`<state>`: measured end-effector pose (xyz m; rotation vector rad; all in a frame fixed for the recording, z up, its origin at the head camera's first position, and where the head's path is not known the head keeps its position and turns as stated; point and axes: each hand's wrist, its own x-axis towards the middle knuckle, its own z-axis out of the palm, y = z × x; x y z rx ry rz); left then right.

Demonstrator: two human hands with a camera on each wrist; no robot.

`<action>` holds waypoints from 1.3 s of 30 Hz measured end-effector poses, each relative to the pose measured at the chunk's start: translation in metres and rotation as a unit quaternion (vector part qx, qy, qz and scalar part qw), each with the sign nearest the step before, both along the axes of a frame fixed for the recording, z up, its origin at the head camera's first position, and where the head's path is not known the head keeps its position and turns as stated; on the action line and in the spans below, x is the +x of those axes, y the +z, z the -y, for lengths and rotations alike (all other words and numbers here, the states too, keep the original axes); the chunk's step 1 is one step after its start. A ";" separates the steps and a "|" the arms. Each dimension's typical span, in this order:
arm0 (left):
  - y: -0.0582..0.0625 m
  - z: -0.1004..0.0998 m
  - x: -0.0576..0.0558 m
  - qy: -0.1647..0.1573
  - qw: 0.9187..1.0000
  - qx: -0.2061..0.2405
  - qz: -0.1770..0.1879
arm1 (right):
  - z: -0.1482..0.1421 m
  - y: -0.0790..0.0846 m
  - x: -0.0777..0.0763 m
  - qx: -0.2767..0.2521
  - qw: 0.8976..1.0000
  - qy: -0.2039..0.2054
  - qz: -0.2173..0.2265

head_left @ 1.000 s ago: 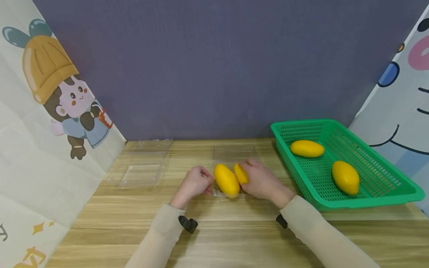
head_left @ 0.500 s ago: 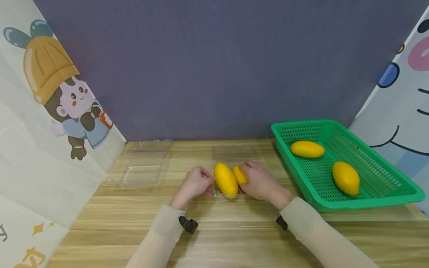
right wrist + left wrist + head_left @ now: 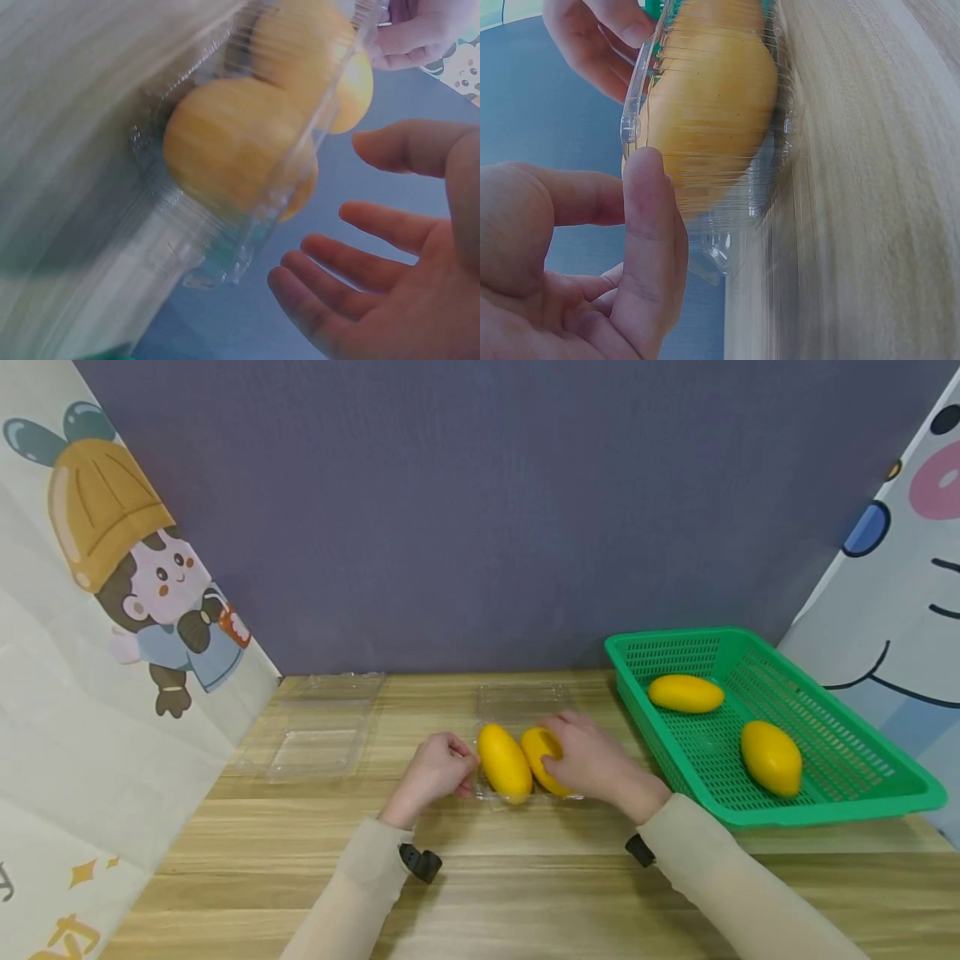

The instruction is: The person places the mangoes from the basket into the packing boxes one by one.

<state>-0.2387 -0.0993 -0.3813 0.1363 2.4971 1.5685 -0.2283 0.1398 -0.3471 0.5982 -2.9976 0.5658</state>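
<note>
While one box (image 3: pixel 634 112) holds two mangoes (image 3: pixel 506 764), the left grip (image 3: pixel 438 766) pinches it at nine o'clock; the right grip (image 3: pixel 592 760) is splayed at three.

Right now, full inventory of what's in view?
Wood-grain table: one, light brown, foreground.
Hinged clear plastic containers: two, colourless, open, left and centre.
Rectangular perforated plastic basket: one, green, right side.
Oval fruits: four, yellow, two in the centre container, two in the basket.
Flat panel: one, grey-blue, behind.
Cartoon-printed panels: two, mostly white, left and right.
Strapped devices: two, black, wrists.
Sleeves: two, beige, forearms.
Left hand: one, bare, at the centre container's left rim.
Right hand: one, bare, beside that container's right fruit.
</note>
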 end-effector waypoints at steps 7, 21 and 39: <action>0.000 0.000 -0.001 0.003 1.000 0.001 0.001 | -0.006 0.006 0.002 0.014 1.000 0.009 -0.009; 0.000 0.000 0.000 0.003 1.000 0.003 0.006 | -0.015 -0.001 -0.006 -0.045 0.997 -0.051 0.021; 0.000 0.000 0.000 0.010 1.000 -0.001 0.005 | -0.024 -0.014 -0.024 -0.145 0.979 -0.123 0.074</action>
